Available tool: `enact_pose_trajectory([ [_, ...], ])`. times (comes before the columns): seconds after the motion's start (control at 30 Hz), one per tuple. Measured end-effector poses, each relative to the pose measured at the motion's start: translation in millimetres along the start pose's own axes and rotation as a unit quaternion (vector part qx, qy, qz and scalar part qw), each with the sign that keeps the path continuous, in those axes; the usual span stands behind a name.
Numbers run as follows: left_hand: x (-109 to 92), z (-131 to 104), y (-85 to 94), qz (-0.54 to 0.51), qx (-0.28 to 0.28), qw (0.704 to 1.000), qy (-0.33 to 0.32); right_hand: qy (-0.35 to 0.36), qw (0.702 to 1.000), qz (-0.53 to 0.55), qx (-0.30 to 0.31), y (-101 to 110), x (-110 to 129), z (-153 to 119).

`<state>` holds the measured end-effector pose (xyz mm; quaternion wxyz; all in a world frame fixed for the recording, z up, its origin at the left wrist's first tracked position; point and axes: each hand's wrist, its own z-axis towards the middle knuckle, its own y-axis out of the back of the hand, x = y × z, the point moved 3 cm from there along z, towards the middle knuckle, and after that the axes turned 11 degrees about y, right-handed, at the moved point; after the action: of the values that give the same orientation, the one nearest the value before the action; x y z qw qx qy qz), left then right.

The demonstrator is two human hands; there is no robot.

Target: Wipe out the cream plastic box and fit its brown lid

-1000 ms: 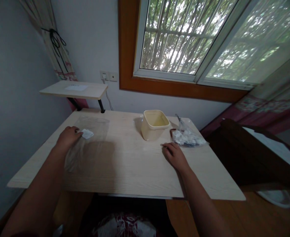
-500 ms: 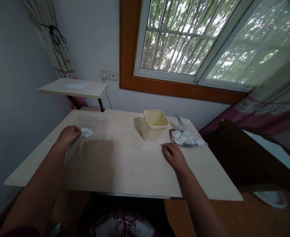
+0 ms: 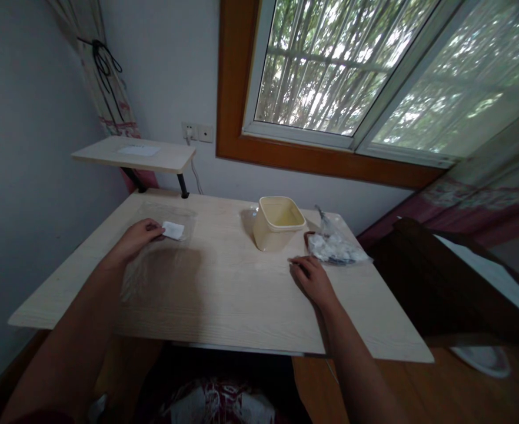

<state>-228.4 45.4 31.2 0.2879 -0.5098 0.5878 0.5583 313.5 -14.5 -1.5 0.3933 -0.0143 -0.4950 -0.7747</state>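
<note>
My left hand (image 3: pixel 143 237) is closed on the near-left edge of a small white packet (image 3: pixel 173 230), over a clear plastic sheet (image 3: pixel 147 277) on the left of the table. On the right, my right hand (image 3: pixel 312 278) rests on the tabletop with its fingers pinched together; what they hold, if anything, is too small to make out. Beyond it stands a cream square tub (image 3: pixel 270 234), its visible inside bare. Beside the tub and just past my right hand lies a clear bag with white pieces (image 3: pixel 336 247).
A raised shelf (image 3: pixel 171 158) with a white paper (image 3: pixel 139 151) stands at the table's back left. Behind the pale wooden table (image 3: pixel 242 300) are a wall and a window. Dark furniture (image 3: pixel 445 282) stands to the right.
My left hand has moved to the right with the white packet, which now looks flatter and squarer. My right hand, the tub and the bag have stayed in place.
</note>
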Motion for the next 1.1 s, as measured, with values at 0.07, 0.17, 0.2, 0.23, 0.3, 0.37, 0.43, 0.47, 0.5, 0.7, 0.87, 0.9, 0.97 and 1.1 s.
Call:
enact_pose_trajectory([
  [0.07,-4,-5,-15.4,-0.040,0.025,0.999,-0.018,-0.002,1.000,0.004,0.000,0,0,0],
  [0.17,-10,-12,-40.3,-0.081,0.077,0.993,-0.027,-0.008,1.000,0.007,0.000,0,1,0],
  [0.2,-13,-15,-48.9,-0.091,0.095,0.991,-0.029,-0.010,1.000,0.008,0.000,0,1,0],
  [0.23,-16,-17,-57.3,-0.100,0.108,0.988,-0.035,-0.012,1.000,0.010,-0.001,0,2,0],
  [0.3,-21,-23,-74.9,-0.122,0.138,0.982,-0.042,-0.019,1.000,0.021,-0.004,0,4,0],
  [0.37,-25,-27,-92.7,-0.130,0.162,0.977,-0.041,-0.036,0.998,0.044,-0.009,0,6,0],
  [0.43,-25,-30,-110.2,-0.139,0.181,0.973,-0.043,-0.060,0.995,0.081,-0.010,-3,8,0],
  [0.47,-25,-31,-119.0,-0.142,0.196,0.969,-0.046,-0.071,0.992,0.101,-0.008,-5,10,1],
  [0.5,-24,-33,-127.3,-0.145,0.202,0.967,-0.049,-0.080,0.990,0.120,-0.005,-7,12,2],
  [0.7,-16,-48,-166.7,-0.167,0.208,0.962,-0.065,-0.077,0.972,0.221,0.019,-31,46,15],
  [0.87,-16,-63,-182.5,-0.154,0.219,0.960,-0.087,-0.070,0.958,0.279,0.026,-62,89,37],
  [0.9,-16,-65,-184.0,-0.151,0.226,0.958,-0.091,-0.069,0.956,0.283,0.019,-69,96,41],
  [0.97,-14,-67,-185.3,-0.149,0.233,0.956,-0.098,-0.065,0.955,0.288,-0.004,-83,107,50],
  [1.1,-10,-65,-183.8,-0.150,0.222,0.958,-0.103,-0.062,0.955,0.288,-0.012,-105,115,61],
])
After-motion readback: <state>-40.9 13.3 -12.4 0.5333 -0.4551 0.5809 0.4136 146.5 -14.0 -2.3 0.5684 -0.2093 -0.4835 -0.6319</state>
